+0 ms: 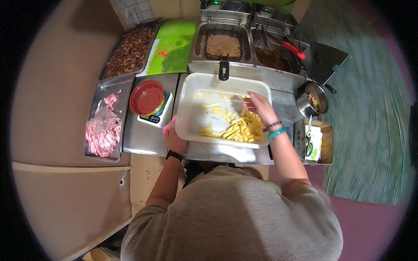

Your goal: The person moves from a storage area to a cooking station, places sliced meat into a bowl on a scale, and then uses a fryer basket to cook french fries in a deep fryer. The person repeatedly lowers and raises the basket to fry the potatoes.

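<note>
A white plastic tub stands on the steel counter before me. Pale yellow cut potato fries are heaped in its near right part, and several more lie scattered to the left. My right hand is inside the tub above the heap, slightly blurred, its fingers extended and apart. A few fries show close to its fingertips; the palm is hidden. At the tub's left wall, my left hand holds a bright pink cloth-like thing that is partly covered by the fingers.
Behind the tub, a fryer basket's black handle projects from a bubbling fryer. A red-handled tool rests over the second fryer. Left are a red bowl on a digital scale and a metal tray. Right are a pot and scissors.
</note>
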Demonstrator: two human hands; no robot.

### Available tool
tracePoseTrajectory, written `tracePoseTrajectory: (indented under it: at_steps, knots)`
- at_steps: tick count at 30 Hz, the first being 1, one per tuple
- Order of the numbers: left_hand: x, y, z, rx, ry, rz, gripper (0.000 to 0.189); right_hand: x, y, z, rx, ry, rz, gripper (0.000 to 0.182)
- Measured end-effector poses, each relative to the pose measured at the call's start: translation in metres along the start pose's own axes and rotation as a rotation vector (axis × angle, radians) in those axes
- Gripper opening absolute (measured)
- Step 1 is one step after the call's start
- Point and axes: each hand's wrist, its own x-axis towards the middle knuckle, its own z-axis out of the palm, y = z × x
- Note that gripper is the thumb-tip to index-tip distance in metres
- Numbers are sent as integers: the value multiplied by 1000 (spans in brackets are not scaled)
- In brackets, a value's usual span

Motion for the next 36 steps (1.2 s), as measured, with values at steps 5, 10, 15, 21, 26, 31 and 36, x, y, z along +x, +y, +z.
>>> tracePoseTrajectory:
  at_steps: [5,10,15,21,26,31,36]
  knots:
    - [-8,-8,-6,79,-6,58,51,84,-29,71,881,-267,251,38]
    - [-7,1,-13,-26,2,-18,53,149,-32,78,1106,-108,444,31]
    - [-6,-3,-17,-90,-43,-42,53,169,-31,59,1035,-302,540,30]
    - [-8,3,-31,-148,-30,-31,58,140,-32,48,874,-320,408,20]
    - [-5,0,-31,-196,-31,-7,60,107,-59,46,711,-281,259,19]
    - [-4,3,-30,-154,-26,-43,59,80,-49,65,514,-186,4,25]
    - [-3,5,-34,-173,-131,-67,61,118,-40,45,677,-245,247,21]
